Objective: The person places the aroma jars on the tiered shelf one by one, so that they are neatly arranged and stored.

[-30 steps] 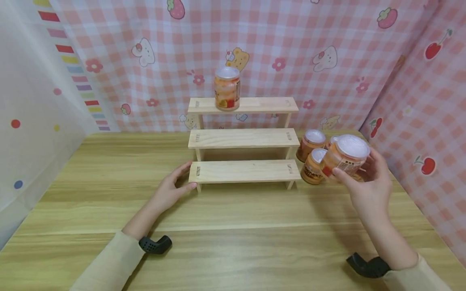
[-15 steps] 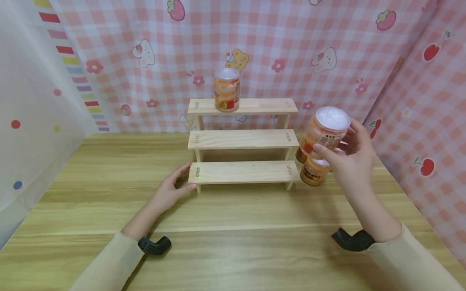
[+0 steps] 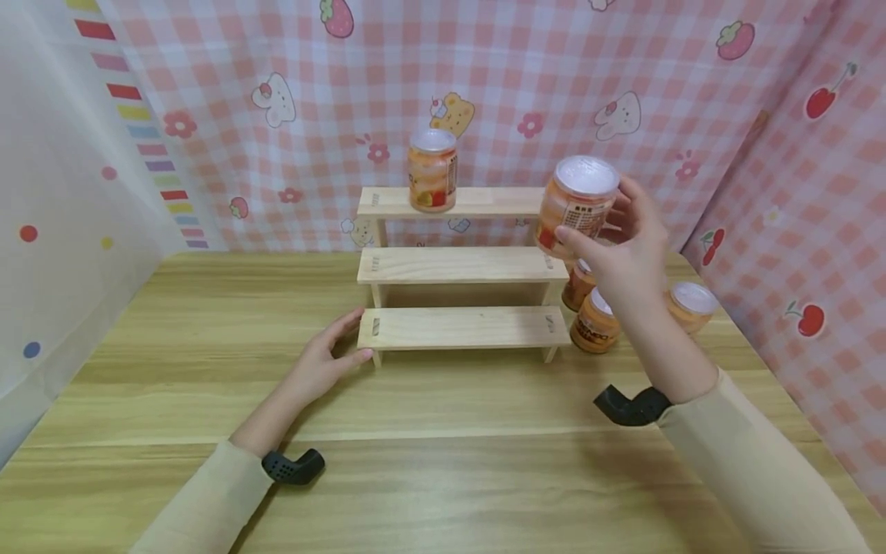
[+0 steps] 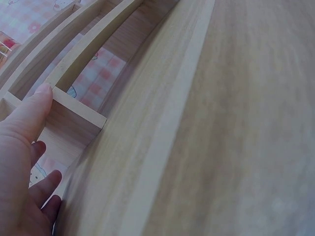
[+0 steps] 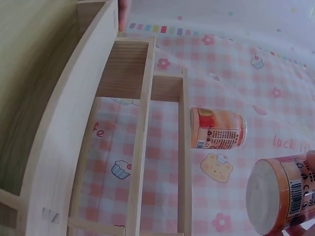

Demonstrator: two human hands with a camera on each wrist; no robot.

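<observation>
In the head view my right hand grips an orange fruit can with a silvery lid. The can hangs in the air, slightly tilted, near the right end of the top step of a three-step wooden display stand. Its base shows in the right wrist view as a pale disc on the can. Another fruit can stands upright left of centre on the top step. My left hand rests against the left end of the bottom step; in the left wrist view the thumb touches its corner, fingers loosely extended.
Right of the stand, several more cans are on the wooden table, among them a front can, one behind it, and one partly behind my right arm. A pink checked curtain hangs close behind the stand.
My right hand has raised the can from beside the other cans, moving it up and left to the top step's right end. The left hand and stand stay put.
</observation>
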